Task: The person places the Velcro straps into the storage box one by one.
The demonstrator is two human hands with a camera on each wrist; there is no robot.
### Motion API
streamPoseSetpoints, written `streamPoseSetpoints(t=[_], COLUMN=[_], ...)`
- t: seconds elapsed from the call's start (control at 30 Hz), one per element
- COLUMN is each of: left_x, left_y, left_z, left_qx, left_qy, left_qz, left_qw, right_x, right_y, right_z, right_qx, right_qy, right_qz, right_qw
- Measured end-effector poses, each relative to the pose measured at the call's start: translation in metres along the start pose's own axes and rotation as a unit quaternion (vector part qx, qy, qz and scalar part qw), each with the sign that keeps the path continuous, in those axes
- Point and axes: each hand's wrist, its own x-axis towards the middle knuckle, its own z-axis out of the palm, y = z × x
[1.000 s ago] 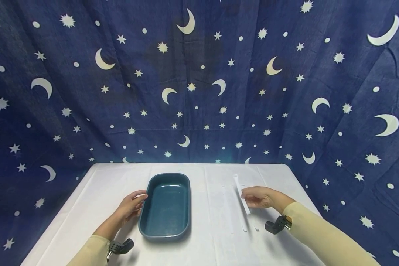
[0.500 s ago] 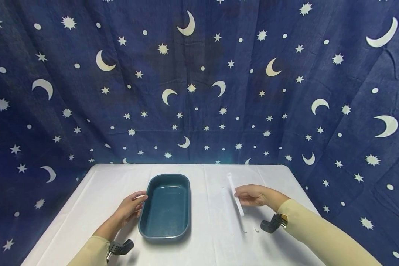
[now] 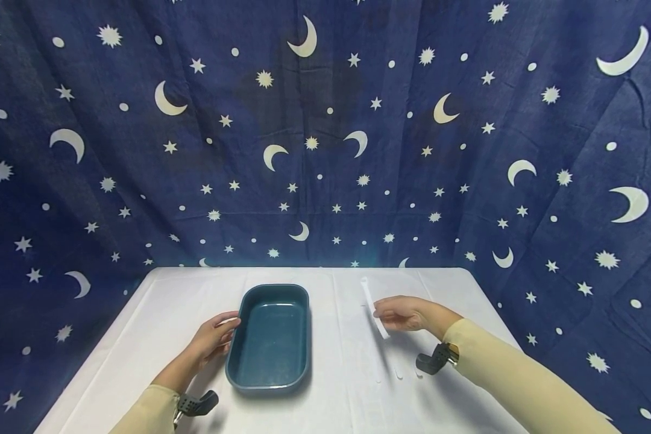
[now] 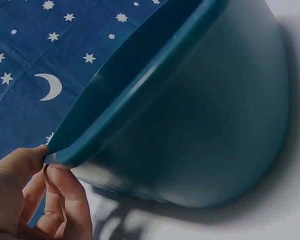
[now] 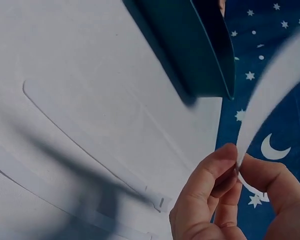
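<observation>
My left hand (image 3: 211, 339) pinches the rim of a deep teal rectangular tub (image 3: 271, 343), thumb on top and fingers beneath the lip. The left wrist view shows the tub's outer wall (image 4: 200, 115) close up. My right hand (image 3: 402, 313) pinches a thin white strap (image 3: 369, 298) between thumb and fingers, held above the table to the right of the tub. In the right wrist view the strap (image 5: 271, 87) bows upward from the fingertips. Below lies another white strap (image 5: 92, 142) with a rounded end and a slotted end.
More white straps lie side by side on the white-covered table (image 3: 325, 410), hard to see against the cloth; one strap (image 5: 20, 172) is partly in my right hand's shadow. A blue curtain (image 3: 325, 120) with moons and stars hangs behind the table's far edge.
My right hand has moved left toward the tub, carrying the strap and rising slightly. The left hand and the tub have stayed in place.
</observation>
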Motion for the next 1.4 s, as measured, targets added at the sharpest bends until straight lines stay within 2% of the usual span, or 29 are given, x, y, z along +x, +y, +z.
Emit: streamPoseSetpoints(t=[0.17, 0.47, 0.9, 1.4], left_x=[0.001, 0.002, 0.003, 0.003], left_y=[0.0, 0.0, 0.001, -0.002], left_z=[0.0, 0.002, 0.007, 0.007], left_qx=[0.0, -0.013, -0.022, -0.031], left_qy=[-0.001, -0.004, -0.004, -0.01], left_qz=[0.005, 0.003, -0.006, 0.006], left_qw=[1.0, 0.9999, 0.9997, 0.9994], right_x=[0.001, 0.003, 0.005, 0.014], right_y=[-0.003, -0.008, -0.013, -0.012], right_z=[0.005, 0.015, 0.033, 0.053], right_qx=[-0.02, -0.029, -0.017, -0.012], right_qy=[0.014, 0.013, -0.011, -0.028], right_qz=[0.004, 0.007, -0.012, -0.009], right_qw=[1.0, 0.999, 1.0, 0.999])
